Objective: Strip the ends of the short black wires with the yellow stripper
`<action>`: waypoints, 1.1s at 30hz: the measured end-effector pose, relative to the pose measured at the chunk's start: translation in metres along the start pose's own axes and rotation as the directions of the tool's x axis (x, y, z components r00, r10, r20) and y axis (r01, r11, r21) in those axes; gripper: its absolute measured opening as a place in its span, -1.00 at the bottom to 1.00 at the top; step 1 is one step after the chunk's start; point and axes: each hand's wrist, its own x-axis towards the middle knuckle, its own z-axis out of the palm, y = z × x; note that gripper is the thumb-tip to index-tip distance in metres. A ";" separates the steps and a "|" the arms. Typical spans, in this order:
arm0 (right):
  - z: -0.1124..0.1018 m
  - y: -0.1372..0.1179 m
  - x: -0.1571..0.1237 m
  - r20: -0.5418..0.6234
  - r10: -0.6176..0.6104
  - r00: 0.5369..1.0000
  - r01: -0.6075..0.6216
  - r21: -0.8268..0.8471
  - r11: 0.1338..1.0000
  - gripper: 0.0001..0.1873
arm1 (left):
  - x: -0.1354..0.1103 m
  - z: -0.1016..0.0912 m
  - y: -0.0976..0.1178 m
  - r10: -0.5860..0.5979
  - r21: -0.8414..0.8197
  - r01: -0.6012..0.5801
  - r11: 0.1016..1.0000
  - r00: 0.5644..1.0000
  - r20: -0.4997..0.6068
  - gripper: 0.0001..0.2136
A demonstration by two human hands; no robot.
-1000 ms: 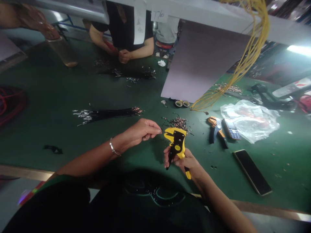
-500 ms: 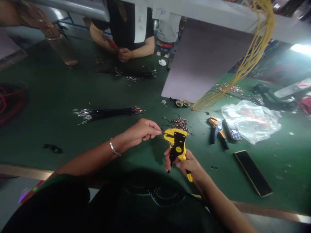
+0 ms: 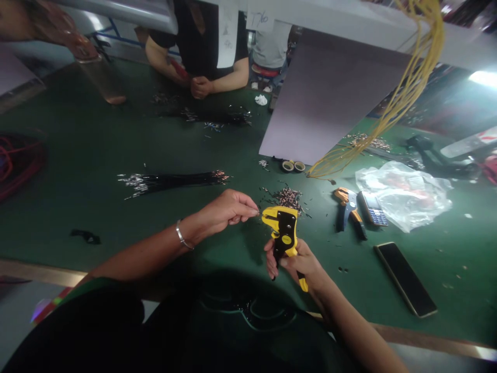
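Observation:
My right hand [image 3: 297,259] is wrapped round the handles of a yellow and black wire stripper [image 3: 286,228], its jaws pointing left. Just left of those jaws, my left hand [image 3: 233,207] pinches with thumb and forefinger; whatever lies between the fingertips is too small to make out. Behind the stripper is a pile of short copper-coloured and dark scraps [image 3: 288,198]. A bundle of black wires [image 3: 174,180] lies on the green table [image 3: 155,147], with silvery ends to the left and coppery ends to the right.
Right of me lie an orange and dark-blue wire stripper [image 3: 348,207], a keypad phone [image 3: 373,208], a smartphone [image 3: 406,280] and a clear plastic bag [image 3: 407,194]. Yellow wires [image 3: 384,122] hang beside a grey panel [image 3: 326,98]. Across the table are a co-worker's hands [image 3: 201,87].
My right hand's fingers and the stripper's front handle have shifted slightly. My left hand keeps its pinch beside the jaws. The whole view has moved a little.

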 end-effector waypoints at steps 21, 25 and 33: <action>-0.003 0.008 0.002 -0.052 0.063 0.997 -0.060 0.046 0.997 -0.82 | 0.006 -0.003 -0.002 0.018 0.049 -0.016 0.999 0.999 -0.040 -0.98; -0.002 0.008 0.004 -0.068 0.070 0.995 -0.067 0.037 0.997 -0.84 | 0.008 -0.004 -0.003 0.023 0.052 -0.021 0.998 0.999 -0.045 -0.97; 0.001 0.010 0.008 -0.130 0.076 0.989 -0.075 0.006 0.997 -0.85 | 0.012 -0.008 -0.006 0.031 0.048 -0.029 0.998 0.998 -0.054 -0.96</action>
